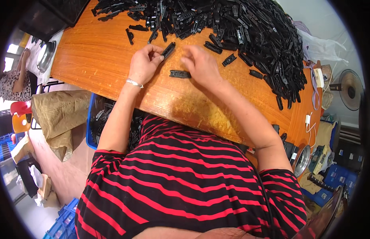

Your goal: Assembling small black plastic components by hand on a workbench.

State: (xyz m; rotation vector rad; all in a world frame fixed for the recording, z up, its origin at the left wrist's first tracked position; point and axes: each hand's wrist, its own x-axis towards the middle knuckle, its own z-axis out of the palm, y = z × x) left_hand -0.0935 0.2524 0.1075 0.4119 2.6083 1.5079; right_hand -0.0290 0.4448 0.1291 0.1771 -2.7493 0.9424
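A short black plastic clip [168,49] is pinched between the thumb and fingertips of the left hand [144,63], held just above the orange wooden table [97,51] and tilted, its upper end pointing toward the heap. A silver bracelet [134,83] is worn on the left wrist. The right hand [201,65] is seen blurred, palm down over the table, fingers loosely curled and gripping nothing that can be made out — whether anything is held beneath it cannot be told. Between the two hands, just beside the right one, a second black clip [180,74] lies flat on the table. A large heap of similar black plastic parts [248,32] is spread across the far side and the right edge of the table, with a few strays [228,60] lying apart near the right hand. Below the table's near-left edge a blue crate [91,119] with more black parts is partly seen, beside a brown sack [57,113].
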